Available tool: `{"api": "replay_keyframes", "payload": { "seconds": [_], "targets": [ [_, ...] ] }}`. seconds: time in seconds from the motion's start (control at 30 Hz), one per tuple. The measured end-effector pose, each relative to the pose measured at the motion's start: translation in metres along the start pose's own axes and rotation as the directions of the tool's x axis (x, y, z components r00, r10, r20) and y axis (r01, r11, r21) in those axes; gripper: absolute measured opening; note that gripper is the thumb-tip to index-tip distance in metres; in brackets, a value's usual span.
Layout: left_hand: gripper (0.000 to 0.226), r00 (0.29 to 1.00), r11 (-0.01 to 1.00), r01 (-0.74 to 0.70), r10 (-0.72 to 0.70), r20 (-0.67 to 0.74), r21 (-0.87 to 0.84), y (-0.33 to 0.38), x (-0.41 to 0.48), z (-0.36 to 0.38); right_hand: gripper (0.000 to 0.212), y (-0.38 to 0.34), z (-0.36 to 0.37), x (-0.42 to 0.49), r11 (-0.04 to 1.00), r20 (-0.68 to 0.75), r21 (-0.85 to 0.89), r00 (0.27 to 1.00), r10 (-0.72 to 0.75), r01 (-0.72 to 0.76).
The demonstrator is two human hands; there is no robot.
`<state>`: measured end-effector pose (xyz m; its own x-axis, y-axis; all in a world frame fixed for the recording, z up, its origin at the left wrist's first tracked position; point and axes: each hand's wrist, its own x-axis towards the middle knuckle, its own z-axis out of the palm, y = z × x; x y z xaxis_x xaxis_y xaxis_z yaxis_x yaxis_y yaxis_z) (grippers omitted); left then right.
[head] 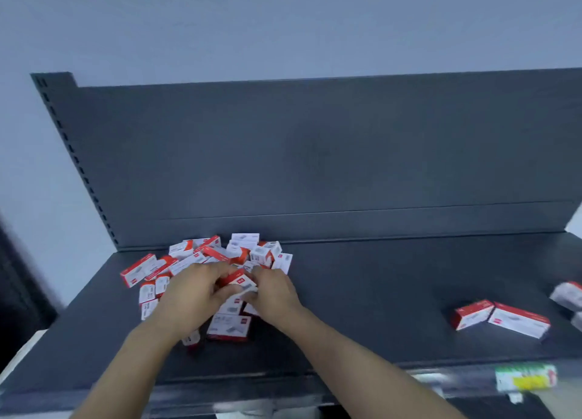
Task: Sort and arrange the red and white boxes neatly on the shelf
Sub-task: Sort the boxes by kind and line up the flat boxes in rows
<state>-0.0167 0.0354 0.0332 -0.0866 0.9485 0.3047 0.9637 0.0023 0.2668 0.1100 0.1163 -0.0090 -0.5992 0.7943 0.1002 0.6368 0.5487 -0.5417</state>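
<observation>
Small red and white boxes (201, 258) lie jumbled in a heap at the back left of a dark grey shelf (378, 292). A single box (239, 280) is gripped between left hand (189, 292) and right hand (274, 292), and a touching pair (500, 319) lies well apart to the right.

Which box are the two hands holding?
The red and white box at the middle of the pile, pinched between the left hand and the right hand. The rest lie loose on the dark shelf.
</observation>
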Motion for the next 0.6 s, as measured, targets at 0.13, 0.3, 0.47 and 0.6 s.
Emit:
{"api": "replay_keyframes", "payload": {
  "seconds": [0.13,0.3,0.47,0.6],
  "targets": [
    [0.010,0.998,0.998,-0.041,0.039,-0.049,-0.045,0.050,0.031,0.005,0.021,0.038,-0.052,-0.012,0.995,-0.101,0.027,0.990,0.100,-0.098],
    [0.012,0.996,0.992,-0.069,0.063,-0.056,-0.109,0.124,0.072,0.038,0.023,0.109,-0.118,-0.037,0.980,-0.193,0.042,0.960,0.201,-0.197],
    [0.009,0.996,0.987,-0.084,0.085,0.003,-0.138,0.210,0.100,0.083,0.022,0.188,-0.174,-0.073,0.960,-0.232,-0.014,0.935,0.270,-0.281],
    [0.013,0.995,0.988,-0.029,0.044,0.092,-0.154,0.267,0.114,0.115,0.020,0.238,-0.202,-0.101,0.943,-0.232,-0.056,0.923,0.306,-0.327]
  ]
}}
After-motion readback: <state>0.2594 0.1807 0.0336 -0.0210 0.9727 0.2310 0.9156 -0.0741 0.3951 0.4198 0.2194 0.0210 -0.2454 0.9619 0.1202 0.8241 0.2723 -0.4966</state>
